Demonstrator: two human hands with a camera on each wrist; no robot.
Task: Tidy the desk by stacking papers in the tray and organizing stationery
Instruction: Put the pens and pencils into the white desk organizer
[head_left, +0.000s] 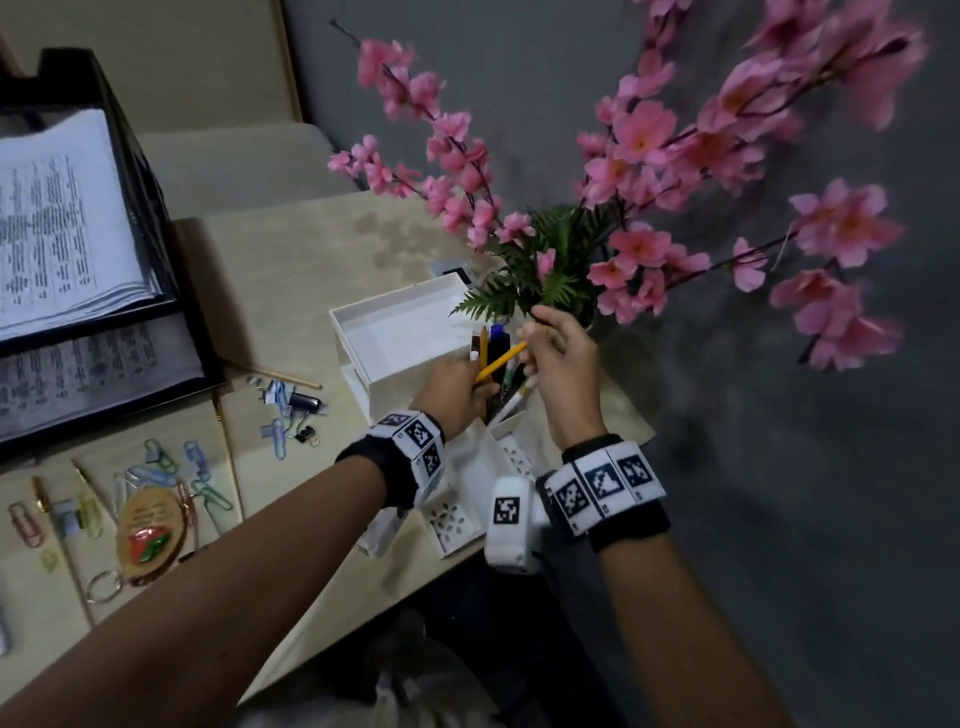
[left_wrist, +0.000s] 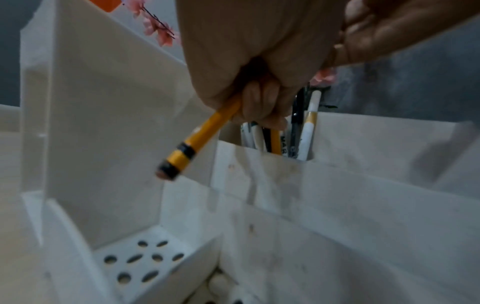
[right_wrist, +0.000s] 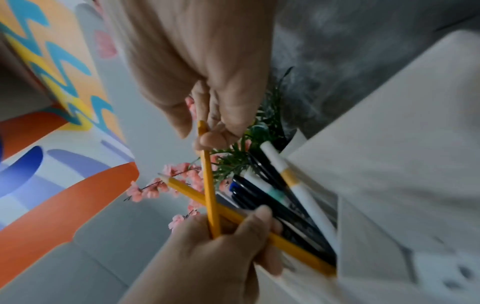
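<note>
A yellow pencil (head_left: 501, 359) is held at both ends over the white desk organizer (head_left: 395, 332). My left hand (head_left: 480, 382) grips its lower part in a fist, and the eraser end (left_wrist: 166, 172) sticks out below. My right hand (head_left: 527, 345) pinches the upper end (right_wrist: 203, 127) between thumb and fingers. Just behind the hands, the organizer's pen compartment holds several pens (right_wrist: 285, 185) and a second yellow pencil (right_wrist: 259, 224). A black paper tray (head_left: 145, 171) at the left holds stacked printed papers (head_left: 52, 218).
Coloured paper clips (head_left: 171, 467), binder clips (head_left: 304, 405), a keychain (head_left: 150, 530) and loose pencils (head_left: 280, 374) lie on the desk between tray and organizer. Pink artificial blossoms (head_left: 623, 145) spread over the organizer from behind it. The desk edge runs just right of the organizer.
</note>
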